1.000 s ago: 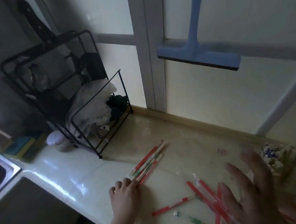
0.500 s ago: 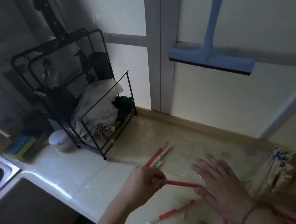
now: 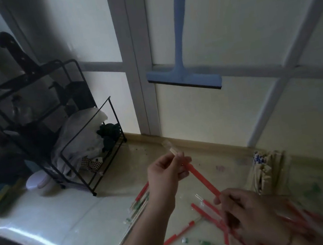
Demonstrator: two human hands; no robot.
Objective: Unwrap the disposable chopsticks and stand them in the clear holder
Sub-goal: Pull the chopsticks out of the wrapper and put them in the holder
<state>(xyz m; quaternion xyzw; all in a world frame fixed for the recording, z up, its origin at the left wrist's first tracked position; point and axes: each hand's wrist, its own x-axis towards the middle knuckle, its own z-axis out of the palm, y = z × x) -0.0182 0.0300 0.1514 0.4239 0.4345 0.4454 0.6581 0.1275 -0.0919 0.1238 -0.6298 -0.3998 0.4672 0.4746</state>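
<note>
Both of your hands have come up off the surface since half a second ago, when your right hand lay flat near the scattered pairs and your left pinched one red end low down. Now the wrapped chopsticks hang in the air between them, slanting from upper left to lower right above the middle of the surface. Your left hand has its fingers curled and pinched on the upper part, where the pale wood tips and a bit of clear wrapper poke out past them toward the back edge. Your right hand has its fingers clamped on the lower end of the red sleeve. The likely step is pulling the wrapper off. If you tug with both pinches on the wrapper alone, the film could stretch or tear short and leave a piece on the sticks; if the left pinch is only on the film, the sticks may slide out and drop among the loose wrapped pairs lying below toward the front right edge. The clear holder, already bearing unwrapped sticks, stands at the back right of the surface, well apart from both hands, so a careless swing toward it could tip it.
</note>
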